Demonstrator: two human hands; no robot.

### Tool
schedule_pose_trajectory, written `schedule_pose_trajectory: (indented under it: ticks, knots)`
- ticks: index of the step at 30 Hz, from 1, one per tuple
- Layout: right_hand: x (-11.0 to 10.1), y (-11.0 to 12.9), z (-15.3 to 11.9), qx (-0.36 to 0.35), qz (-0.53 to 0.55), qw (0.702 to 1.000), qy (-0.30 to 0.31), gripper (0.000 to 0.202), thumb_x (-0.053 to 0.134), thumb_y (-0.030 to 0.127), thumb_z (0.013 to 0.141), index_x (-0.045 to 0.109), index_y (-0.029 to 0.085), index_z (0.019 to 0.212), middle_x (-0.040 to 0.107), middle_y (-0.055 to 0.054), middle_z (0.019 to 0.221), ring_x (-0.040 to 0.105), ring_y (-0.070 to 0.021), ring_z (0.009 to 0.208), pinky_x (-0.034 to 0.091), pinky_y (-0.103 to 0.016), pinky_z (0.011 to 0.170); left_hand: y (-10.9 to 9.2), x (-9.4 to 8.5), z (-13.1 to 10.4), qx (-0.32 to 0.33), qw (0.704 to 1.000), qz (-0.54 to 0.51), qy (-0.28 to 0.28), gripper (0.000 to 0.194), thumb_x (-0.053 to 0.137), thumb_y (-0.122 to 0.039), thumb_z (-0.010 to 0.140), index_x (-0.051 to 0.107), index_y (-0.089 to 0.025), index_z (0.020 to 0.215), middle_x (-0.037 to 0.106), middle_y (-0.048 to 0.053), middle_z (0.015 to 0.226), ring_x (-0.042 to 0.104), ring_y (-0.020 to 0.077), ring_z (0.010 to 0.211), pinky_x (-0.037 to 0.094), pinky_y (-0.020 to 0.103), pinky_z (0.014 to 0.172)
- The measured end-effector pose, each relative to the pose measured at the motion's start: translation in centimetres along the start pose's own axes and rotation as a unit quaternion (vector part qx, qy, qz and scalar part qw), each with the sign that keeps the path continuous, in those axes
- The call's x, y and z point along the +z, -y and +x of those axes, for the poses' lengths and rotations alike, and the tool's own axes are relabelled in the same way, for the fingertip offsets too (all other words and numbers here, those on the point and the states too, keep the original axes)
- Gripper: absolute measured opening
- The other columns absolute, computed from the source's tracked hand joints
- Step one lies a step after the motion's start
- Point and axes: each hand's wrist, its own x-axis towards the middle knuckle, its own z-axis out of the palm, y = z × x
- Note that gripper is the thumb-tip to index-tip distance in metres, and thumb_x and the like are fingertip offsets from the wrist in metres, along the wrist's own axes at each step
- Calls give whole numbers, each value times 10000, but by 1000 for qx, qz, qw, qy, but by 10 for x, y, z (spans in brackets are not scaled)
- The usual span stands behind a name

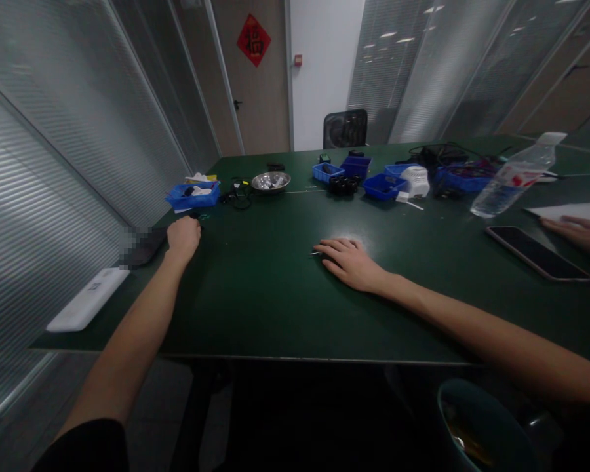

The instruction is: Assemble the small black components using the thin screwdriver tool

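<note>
My left hand [183, 239] is closed above the left side of the green table [255, 295], beside a dark flat object [150, 248]. A bit of something dark shows past its knuckles, but what the fingers hold is hidden. Palm down, my right hand [349, 263] lies on the middle of the table with its fingers stretched out. A small thin shiny metal piece [314, 253] pokes out at its fingertips, too small to name.
Along the back stand a blue basket [193, 198], a metal bowl [271, 185], blue trays [381, 189] and tangled cables [465, 170]. At right are a plastic bottle [514, 177], a phone [538, 252] and another person's hand [583, 231]. A white box [88, 298] lies at left, a bin [482, 426] below.
</note>
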Motion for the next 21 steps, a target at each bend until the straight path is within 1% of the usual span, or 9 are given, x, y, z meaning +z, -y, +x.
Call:
schedule_pose_trajectory:
  ticks: [5, 8, 13, 16, 21]
  knots:
    - [1, 0, 0, -1, -3, 1000, -2, 520, 366, 459, 1111, 484, 308, 1595, 512, -112, 1621, 477, -356, 1444, 356, -617, 1158, -6, -8, -2, -8, 999, 34, 36, 425, 448, -278, 978, 783, -54, 1111, 721, 303, 1172, 650, 465, 1159, 508, 545, 982]
    - [2, 0, 0, -4, -3, 1000, -4, 516, 362, 457, 1115, 484, 305, 1592, 519, -114, 1615, 477, -355, 1443, 356, -617, 1156, -7, -11, -3, -13, 998, 41, 43, 441, 432, -297, 988, 785, -65, 1114, 723, 290, 1190, 657, 447, 1146, 516, 523, 964]
    - [1, 0, 0, -5, -2, 1000, -9, 505, 368, 453, 1113, 498, 309, 1579, 523, -114, 1611, 482, -360, 1439, 361, -627, 1147, -6, -12, -3, -9, 999, 34, 37, 412, 458, -296, 984, 790, -92, 1118, 722, 263, 1203, 674, 412, 1105, 532, 476, 906]
    - [0, 1, -1, -5, -1, 1000, -9, 510, 363, 450, 1115, 492, 299, 1586, 525, -120, 1610, 482, -360, 1438, 361, -629, 1148, -4, -11, -3, -14, 999, 22, 31, 384, 497, -298, 977, 797, -108, 1121, 735, 246, 1168, 677, 403, 1093, 530, 472, 904]
    - [-2, 1, -1, -3, 6, 1000, -10, 511, 388, 435, 1108, 490, 302, 1591, 525, -124, 1610, 491, -364, 1430, 363, -635, 1149, 4, -6, -1, -29, 999, -21, 4, 333, 557, -308, 967, 815, -155, 1113, 763, 196, 1139, 678, 377, 1103, 532, 444, 915]
